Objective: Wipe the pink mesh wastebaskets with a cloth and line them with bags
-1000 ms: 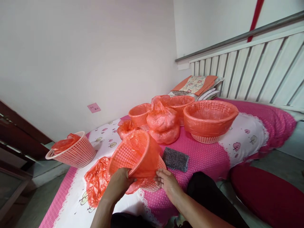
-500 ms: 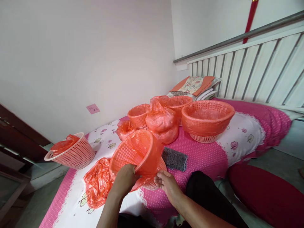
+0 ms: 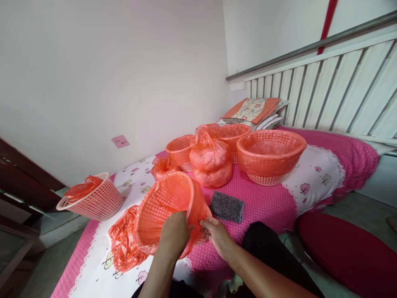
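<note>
The held basket point(image 3: 155, 198) seems to be around the middle of its covering with film, by my judgement. The thin red film point(image 3: 200, 203) lies inside it and passes over the rim on the right side, but below, near the hands, it is gathered and uneven. Three other baskets look finished: one at 12 o'clock point(image 3: 179, 155), one at 1 o'clock point(image 3: 237, 142) and a wide one at 2 o'clock point(image 3: 269, 161), each with film folded over its rim. The pale basket point(image 3: 105, 200) at 10 o'clock has only a crumpled film point(image 3: 83, 188) inside, and its visible rim is bare, so this one looks not done.

The held basket is pinkish orange, with many small holes, and is tilted, its mouth turned to the upper left. It is above the near part of the bed point(image 3: 266, 203). The left hand point(image 3: 175, 236) has its fingers closed on the near rim, through the film. The right hand point(image 3: 218, 238) pinches the film at the outer side with its fingers narrow.

Loose film point(image 3: 124, 242) lies at 8 o'clock, a grey cloth point(image 3: 227, 207) at 3 o'clock. A small red bag point(image 3: 164, 167) is at 12 o'clock, and a full red bag point(image 3: 211, 165) at 1 o'clock.
</note>
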The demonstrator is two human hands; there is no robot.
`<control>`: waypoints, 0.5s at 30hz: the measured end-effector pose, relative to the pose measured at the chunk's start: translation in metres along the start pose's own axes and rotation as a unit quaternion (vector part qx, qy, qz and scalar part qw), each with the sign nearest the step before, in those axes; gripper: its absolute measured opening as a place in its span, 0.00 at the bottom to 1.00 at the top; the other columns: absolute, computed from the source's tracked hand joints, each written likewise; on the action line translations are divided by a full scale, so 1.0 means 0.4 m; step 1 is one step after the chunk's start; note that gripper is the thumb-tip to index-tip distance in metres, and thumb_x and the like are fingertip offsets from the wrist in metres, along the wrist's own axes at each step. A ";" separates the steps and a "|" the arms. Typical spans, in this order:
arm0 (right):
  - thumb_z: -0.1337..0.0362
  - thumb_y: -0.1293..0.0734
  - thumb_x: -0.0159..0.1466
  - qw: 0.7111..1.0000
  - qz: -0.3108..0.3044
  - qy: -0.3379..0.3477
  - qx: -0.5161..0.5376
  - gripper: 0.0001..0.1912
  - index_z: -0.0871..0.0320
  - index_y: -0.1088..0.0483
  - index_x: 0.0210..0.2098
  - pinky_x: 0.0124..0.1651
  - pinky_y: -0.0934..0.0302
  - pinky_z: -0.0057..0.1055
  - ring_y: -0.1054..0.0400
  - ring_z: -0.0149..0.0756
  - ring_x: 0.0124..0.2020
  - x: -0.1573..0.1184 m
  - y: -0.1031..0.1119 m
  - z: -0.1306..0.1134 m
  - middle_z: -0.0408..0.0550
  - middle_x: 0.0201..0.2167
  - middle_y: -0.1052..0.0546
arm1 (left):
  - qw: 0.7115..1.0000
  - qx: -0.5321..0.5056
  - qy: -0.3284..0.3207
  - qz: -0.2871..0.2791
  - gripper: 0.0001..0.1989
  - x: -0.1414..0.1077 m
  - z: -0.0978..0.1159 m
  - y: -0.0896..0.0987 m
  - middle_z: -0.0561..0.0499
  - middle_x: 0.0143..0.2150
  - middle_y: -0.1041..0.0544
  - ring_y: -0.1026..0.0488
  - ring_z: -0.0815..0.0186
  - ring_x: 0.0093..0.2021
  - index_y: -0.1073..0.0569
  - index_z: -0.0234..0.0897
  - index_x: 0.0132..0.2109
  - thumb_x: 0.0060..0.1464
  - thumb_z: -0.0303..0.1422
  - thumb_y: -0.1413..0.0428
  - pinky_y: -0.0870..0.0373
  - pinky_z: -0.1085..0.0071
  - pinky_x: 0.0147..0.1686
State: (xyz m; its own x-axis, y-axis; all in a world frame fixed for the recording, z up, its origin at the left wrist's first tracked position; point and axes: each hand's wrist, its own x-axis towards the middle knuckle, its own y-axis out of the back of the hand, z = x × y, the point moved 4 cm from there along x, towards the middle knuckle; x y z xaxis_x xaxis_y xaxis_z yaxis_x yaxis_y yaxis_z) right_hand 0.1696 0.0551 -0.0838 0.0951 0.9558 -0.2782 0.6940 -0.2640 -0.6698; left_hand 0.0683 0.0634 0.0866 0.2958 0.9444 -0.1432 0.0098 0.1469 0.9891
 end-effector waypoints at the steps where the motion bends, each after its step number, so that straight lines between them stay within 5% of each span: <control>1: 0.55 0.20 0.44 1.000 0.000 0.002 0.005 0.18 0.56 0.26 0.27 0.34 0.40 0.31 0.30 0.34 0.27 0.007 0.002 -0.006 0.42 0.25 0.21 | 1.000 -0.016 -0.002 0.010 0.21 -0.001 0.003 0.005 0.33 0.51 0.16 0.20 0.47 0.54 0.23 0.30 0.57 0.60 0.37 0.40 0.31 0.61 0.49; 6: 0.55 0.19 0.43 1.000 0.011 -0.001 0.017 0.20 0.56 0.29 0.25 0.34 0.40 0.29 0.29 0.33 0.27 0.044 0.014 -0.022 0.41 0.23 0.23 | 0.991 -0.127 -0.018 0.050 0.42 -0.026 -0.054 0.028 0.36 0.67 0.25 0.26 0.50 0.64 0.39 0.35 0.73 0.58 0.45 0.37 0.33 0.62 0.59; 11: 0.53 0.19 0.48 0.999 0.014 -0.021 0.036 0.19 0.56 0.27 0.28 0.35 0.38 0.30 0.26 0.36 0.28 0.062 0.014 -0.024 0.44 0.24 0.21 | 0.998 -0.061 0.001 -0.018 0.20 -0.032 -0.125 0.010 0.37 0.52 0.16 0.21 0.49 0.55 0.21 0.33 0.55 0.65 0.41 0.46 0.32 0.61 0.51; 15: 0.49 0.19 0.48 0.999 -0.003 -0.020 0.045 0.21 0.57 0.26 0.28 0.35 0.36 0.31 0.26 0.36 0.28 0.049 -0.009 -0.011 0.45 0.26 0.20 | 1.000 -0.020 0.003 -0.024 0.16 -0.008 -0.121 -0.011 0.40 0.42 0.15 0.20 0.53 0.44 0.18 0.34 0.44 0.67 0.38 0.48 0.35 0.65 0.43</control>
State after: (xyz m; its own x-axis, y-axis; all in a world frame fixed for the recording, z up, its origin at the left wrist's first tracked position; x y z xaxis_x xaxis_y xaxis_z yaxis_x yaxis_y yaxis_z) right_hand 0.1721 0.0753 -0.0837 0.0613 0.9522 -0.2994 0.6270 -0.2701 -0.7307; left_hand 0.0209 0.0740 0.0810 0.2905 0.9378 -0.1901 -0.0141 0.2028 0.9791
